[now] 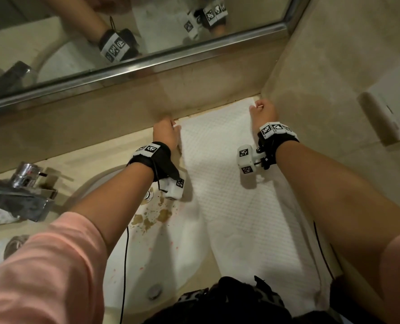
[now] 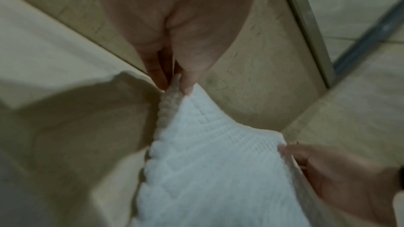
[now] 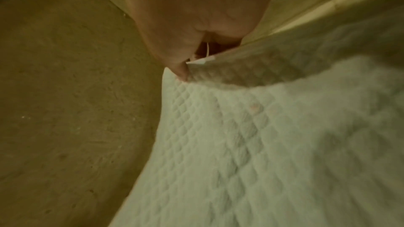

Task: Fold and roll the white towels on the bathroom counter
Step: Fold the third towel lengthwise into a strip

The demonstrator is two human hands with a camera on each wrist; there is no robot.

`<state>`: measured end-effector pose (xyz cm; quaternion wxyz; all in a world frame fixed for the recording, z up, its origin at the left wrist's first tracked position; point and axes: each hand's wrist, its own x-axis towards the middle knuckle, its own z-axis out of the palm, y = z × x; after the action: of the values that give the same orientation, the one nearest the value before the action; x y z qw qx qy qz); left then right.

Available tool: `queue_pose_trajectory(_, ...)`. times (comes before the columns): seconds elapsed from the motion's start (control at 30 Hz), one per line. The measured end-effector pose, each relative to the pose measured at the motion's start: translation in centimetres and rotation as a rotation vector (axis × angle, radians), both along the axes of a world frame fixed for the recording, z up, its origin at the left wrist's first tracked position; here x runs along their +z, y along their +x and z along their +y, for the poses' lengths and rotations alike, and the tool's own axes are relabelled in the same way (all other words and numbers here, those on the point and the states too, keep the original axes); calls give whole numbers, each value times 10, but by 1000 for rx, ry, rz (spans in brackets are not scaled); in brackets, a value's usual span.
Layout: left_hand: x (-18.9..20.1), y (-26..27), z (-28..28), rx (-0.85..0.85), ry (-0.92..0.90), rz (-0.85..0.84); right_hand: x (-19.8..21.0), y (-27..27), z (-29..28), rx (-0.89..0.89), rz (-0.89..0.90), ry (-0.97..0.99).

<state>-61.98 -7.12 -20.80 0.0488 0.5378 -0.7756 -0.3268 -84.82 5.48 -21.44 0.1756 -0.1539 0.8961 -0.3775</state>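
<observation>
Over by the back wall of the counter, the white towel was laid out flat next to the sink, with its two far corners pinched tight by the left hand and the right hand, fingers curled in.

A white towel is lying lengthwise on the beige counter, its far edge reaching the back wall and its near end hanging toward the person. The left hand is pinching the far left corner, and the right hand is pinching the far right corner. Both wrists are wearing black straps with marker cubes. A stained sink and a chrome tap are sitting to the left, under a mirror.
</observation>
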Motion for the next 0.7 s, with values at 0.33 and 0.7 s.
queue_pose_trajectory(0.33,-13,-8,-2,143,18,35,-6,1,-16,-22,-6,183)
queue_pose_trajectory(0.7,-16,2,1,171,6,229,4,2,-26,8,69,200)
